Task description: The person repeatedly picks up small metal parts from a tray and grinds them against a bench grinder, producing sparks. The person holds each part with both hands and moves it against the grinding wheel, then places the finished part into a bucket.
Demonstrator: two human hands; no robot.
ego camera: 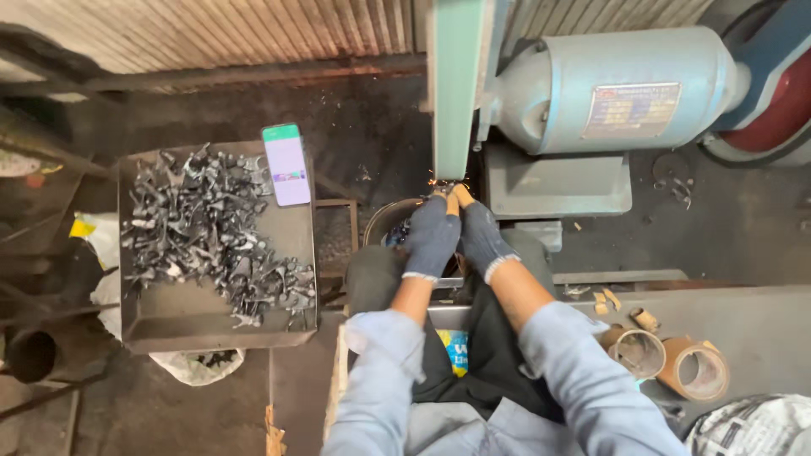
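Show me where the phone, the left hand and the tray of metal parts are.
phone (286, 165): head view, middle of screen.
left hand (432, 237): head view, back of glove.
tray of metal parts (182, 324): head view, bare front floor.

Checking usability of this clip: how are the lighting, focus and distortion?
Head view: dim, uneven light, dark floor and corners; phone screen glows brightest; small sparks at the gloved left hand and right hand; mostly sharp; wide-angle bending at the edges.

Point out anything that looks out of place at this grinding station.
A smartphone with its screen lit lies on the tray against the heap of dark metal parts, close to sparks where both gloved hands press at the belt.
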